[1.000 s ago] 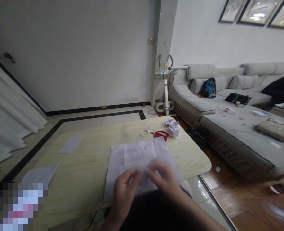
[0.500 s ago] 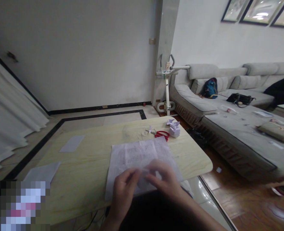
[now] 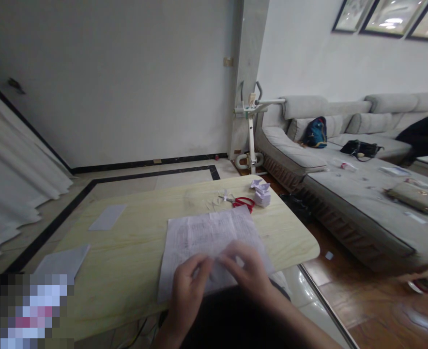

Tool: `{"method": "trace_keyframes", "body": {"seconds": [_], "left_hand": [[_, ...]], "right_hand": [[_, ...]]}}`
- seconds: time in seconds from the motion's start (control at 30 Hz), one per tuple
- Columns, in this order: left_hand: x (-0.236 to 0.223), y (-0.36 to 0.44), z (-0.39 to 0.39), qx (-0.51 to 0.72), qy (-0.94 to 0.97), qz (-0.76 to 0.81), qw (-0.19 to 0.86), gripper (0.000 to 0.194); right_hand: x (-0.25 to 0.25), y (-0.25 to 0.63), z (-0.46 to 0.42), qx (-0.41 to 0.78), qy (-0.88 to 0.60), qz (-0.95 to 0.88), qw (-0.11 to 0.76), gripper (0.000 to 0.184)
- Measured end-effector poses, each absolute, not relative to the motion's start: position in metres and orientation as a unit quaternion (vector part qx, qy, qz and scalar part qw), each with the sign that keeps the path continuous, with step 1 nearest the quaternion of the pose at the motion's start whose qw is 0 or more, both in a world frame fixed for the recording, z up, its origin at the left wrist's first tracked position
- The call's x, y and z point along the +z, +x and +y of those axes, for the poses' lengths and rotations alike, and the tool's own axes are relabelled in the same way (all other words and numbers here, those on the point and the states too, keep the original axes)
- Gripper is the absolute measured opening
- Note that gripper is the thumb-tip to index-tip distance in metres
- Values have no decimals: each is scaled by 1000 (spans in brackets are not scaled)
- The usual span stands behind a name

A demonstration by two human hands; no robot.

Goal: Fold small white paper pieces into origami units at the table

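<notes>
Okay, so biggest first: there's a plain wall [image 3: 145,82] at the back, and a big grey sofa [image 3: 344,189] taking up the right side. Then the pale wood-look tabletop [image 3: 119,271], with a white exercise machine [image 3: 251,128] standing past its far end. The printed sheet [image 3: 206,232] lies flat near the tabletop's front edge, right under the hands. Two blanker bits sit off to the left, a far white sheet [image 3: 108,217] and a nearer white sheet [image 3: 63,261]. The left hand [image 3: 189,281] and right hand [image 3: 248,269] have thumbs and fingers bunched in narrow, tips almost meeting over the sheet; it's too blurry to tell if they're pinching anything. Red-handled scissors [image 3: 243,201] are by the sheet's far right corner, folded paper [image 3: 262,198] just beside them, plus some skinny pale strips [image 3: 214,204].
</notes>
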State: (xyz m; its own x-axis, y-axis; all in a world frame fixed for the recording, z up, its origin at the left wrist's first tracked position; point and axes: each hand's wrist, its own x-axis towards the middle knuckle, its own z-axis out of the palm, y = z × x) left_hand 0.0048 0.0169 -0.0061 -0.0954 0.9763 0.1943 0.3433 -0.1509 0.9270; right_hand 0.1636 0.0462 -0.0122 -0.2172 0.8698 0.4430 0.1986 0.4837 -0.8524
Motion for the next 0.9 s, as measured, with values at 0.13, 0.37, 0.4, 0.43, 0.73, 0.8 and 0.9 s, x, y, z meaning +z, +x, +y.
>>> {"method": "trace_keyframes", "body": {"seconds": [0.13, 0.37, 0.4, 0.43, 0.73, 0.8, 0.9], "left_hand": [[-7, 5, 17, 493, 583, 559, 324, 25], [-2, 6, 16, 496, 579, 563, 320, 26], [-3, 6, 16, 497, 579, 562, 320, 26], [-3, 6, 16, 497, 580, 560, 321, 26], [-4, 3, 14, 491, 590, 545, 338, 28], [-4, 4, 14, 499, 579, 547, 340, 28], [-2, 6, 13, 505, 571, 549, 342, 30]], "right_hand": [[-16, 164, 46, 322, -381, -713, 493, 24], [-15, 164, 45, 325, -374, -717, 491, 24], [-15, 164, 45, 322, -373, -718, 492, 24], [-15, 163, 45, 319, -373, -719, 492, 24], [-14, 165, 43, 318, -369, -724, 489, 24], [-14, 165, 43, 319, -370, -725, 486, 25], [-13, 164, 44, 317, -373, -727, 482, 25]]}}
